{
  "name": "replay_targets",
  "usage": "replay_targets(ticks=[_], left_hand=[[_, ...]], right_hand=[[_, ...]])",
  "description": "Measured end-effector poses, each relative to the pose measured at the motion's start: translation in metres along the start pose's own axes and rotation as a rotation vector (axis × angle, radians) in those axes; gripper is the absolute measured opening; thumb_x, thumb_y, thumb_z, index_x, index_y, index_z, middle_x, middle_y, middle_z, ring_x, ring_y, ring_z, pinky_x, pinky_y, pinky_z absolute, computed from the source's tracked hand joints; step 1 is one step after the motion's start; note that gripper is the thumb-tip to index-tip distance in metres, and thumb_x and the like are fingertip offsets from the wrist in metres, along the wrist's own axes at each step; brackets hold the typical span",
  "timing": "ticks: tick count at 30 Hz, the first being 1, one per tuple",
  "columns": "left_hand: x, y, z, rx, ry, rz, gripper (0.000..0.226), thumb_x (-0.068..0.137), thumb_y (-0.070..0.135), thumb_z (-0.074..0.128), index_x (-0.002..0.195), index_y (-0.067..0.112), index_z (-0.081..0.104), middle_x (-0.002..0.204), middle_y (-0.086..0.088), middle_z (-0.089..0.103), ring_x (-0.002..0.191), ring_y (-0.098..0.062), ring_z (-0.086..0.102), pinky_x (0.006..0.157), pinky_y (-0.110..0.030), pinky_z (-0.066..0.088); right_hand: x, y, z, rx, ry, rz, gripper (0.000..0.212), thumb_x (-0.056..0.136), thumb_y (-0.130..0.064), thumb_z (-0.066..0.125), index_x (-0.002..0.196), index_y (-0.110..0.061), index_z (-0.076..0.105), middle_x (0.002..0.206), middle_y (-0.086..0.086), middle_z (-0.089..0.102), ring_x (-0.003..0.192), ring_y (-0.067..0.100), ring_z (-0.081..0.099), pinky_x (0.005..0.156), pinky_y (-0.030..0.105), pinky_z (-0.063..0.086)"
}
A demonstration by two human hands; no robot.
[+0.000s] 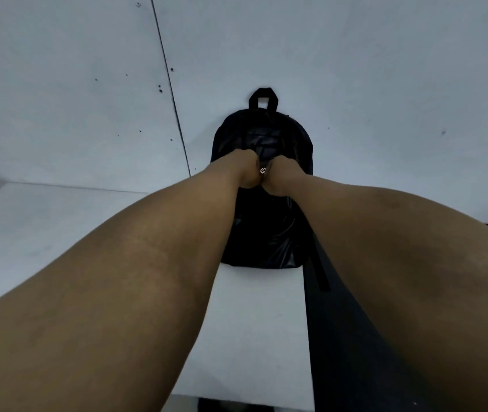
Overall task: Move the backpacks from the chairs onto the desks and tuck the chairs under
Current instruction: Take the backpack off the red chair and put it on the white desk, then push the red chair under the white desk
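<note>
A black backpack (262,185) lies on a white desk (254,322) against the wall (356,69); left hand (244,171) and right hand (278,173) grip its front; forearms hide the fingers.

White desk (254,337) — black backpack (263,233) lies flat on it, seemingly against wall.
</note>
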State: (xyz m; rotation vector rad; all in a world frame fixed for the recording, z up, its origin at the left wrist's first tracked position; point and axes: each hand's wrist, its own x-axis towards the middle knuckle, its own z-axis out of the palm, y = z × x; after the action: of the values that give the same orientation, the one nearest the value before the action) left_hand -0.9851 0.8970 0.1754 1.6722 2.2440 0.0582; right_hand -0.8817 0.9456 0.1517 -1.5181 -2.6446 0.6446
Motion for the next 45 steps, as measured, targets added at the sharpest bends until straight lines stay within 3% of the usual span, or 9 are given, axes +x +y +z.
replay_targets(ticks=[3, 7, 11, 16, 22, 28, 31, 38, 45], left_hand=[[-0.027, -0.001, 0.018, 0.021, -0.042, -0.01, 0.039, 0.097, 0.019, 0.052, 0.134, 0.009, 0.056, 0.134, -0.016, 0.055, 0.12, -0.032, 0.054, 0.1, -0.034, 0.043], [-0.064, -0.014, 0.051, 0.017, -0.122, -0.001, 0.036, 0.096, 0.02, 0.054, 0.131, 0.01, 0.059, 0.129, -0.013, 0.059, 0.115, -0.03, 0.058, 0.098, -0.034, 0.047], [-0.101, -0.031, 0.088, 0.0, -0.155, 0.007, 0.032, 0.094, 0.019, 0.055, 0.124, 0.01, 0.063, 0.119, -0.012, 0.064, 0.1, -0.028, 0.061, 0.085, -0.032, 0.048], [-0.162, -0.064, 0.138, -0.032, -0.164, 0.006, 0.034, 0.093, 0.021, 0.058, 0.127, 0.015, 0.062, 0.125, -0.01, 0.062, 0.107, -0.027, 0.06, 0.088, -0.033, 0.048], [-0.252, -0.104, 0.201, -0.125, -0.242, -0.06, 0.037, 0.093, 0.029, 0.059, 0.129, 0.021, 0.059, 0.137, -0.005, 0.053, 0.12, -0.023, 0.054, 0.092, -0.031, 0.045], [-0.358, -0.124, 0.269, -0.214, -0.361, -0.152, 0.033, 0.095, 0.028, 0.057, 0.124, 0.015, 0.063, 0.134, -0.006, 0.057, 0.119, -0.023, 0.055, 0.094, -0.031, 0.045], [-0.404, -0.127, 0.295, -0.211, -0.426, -0.214, 0.034, 0.095, 0.028, 0.057, 0.126, 0.012, 0.062, 0.133, -0.009, 0.058, 0.118, -0.025, 0.056, 0.097, -0.032, 0.046], [-0.486, -0.124, 0.336, -0.242, -0.447, -0.359, 0.041, 0.097, 0.026, 0.053, 0.134, 0.009, 0.056, 0.138, -0.012, 0.054, 0.123, -0.027, 0.053, 0.102, -0.034, 0.045], [-0.577, -0.087, 0.374, -0.387, -0.434, -0.365, 0.043, 0.097, 0.031, 0.055, 0.133, 0.008, 0.057, 0.138, -0.011, 0.055, 0.122, -0.025, 0.054, 0.096, -0.028, 0.044]], right_hand=[[-0.021, -0.004, 0.02, -0.029, -0.119, -0.008, 0.029, 0.101, -0.022, 0.041, 0.117, -0.007, 0.061, 0.121, 0.014, 0.063, 0.104, 0.032, 0.061, 0.072, 0.028, 0.041], [-0.055, -0.002, 0.056, -0.001, -0.314, 0.081, 0.019, 0.096, -0.032, 0.055, 0.099, -0.014, 0.059, 0.106, 0.011, 0.068, 0.088, 0.027, 0.069, 0.045, 0.021, 0.043], [-0.088, -0.007, 0.093, 0.007, -0.337, 0.11, 0.018, 0.093, -0.032, 0.059, 0.093, -0.013, 0.06, 0.084, 0.008, 0.065, 0.075, 0.025, 0.067, 0.045, 0.023, 0.043], [-0.145, -0.03, 0.148, -0.052, -0.365, 0.117, 0.027, 0.094, -0.033, 0.058, 0.105, -0.008, 0.062, 0.073, 0.006, 0.06, 0.063, 0.019, 0.063, 0.04, 0.023, 0.04], [-0.23, -0.049, 0.231, -0.071, -0.493, 0.139, 0.026, 0.095, -0.033, 0.055, 0.098, -0.007, 0.059, 0.071, 0.005, 0.058, 0.062, 0.017, 0.056, 0.05, 0.026, 0.041], [-0.326, -0.041, 0.305, -0.094, -0.642, 0.13, 0.041, 0.096, -0.033, 0.054, 0.125, -0.004, 0.057, 0.12, 0.012, 0.06, 0.096, 0.023, 0.057, 0.078, 0.03, 0.047], [-0.368, -0.034, 0.325, -0.141, -0.655, 0.11, 0.042, 0.096, -0.034, 0.054, 0.128, -0.006, 0.057, 0.127, 0.013, 0.059, 0.109, 0.027, 0.059, 0.089, 0.033, 0.05], [-0.444, -0.031, 0.343, -0.136, -0.616, 0.013, 0.043, 0.099, -0.035, 0.054, 0.125, -0.002, 0.062, 0.129, 0.015, 0.061, 0.115, 0.028, 0.058, 0.096, 0.033, 0.05], [-0.543, -0.003, 0.369, -0.081, -0.636, 0.03, 0.045, 0.097, -0.034, 0.055, 0.129, -0.003, 0.059, 0.133, 0.014, 0.059, 0.119, 0.029, 0.056, 0.093, 0.03, 0.047]])
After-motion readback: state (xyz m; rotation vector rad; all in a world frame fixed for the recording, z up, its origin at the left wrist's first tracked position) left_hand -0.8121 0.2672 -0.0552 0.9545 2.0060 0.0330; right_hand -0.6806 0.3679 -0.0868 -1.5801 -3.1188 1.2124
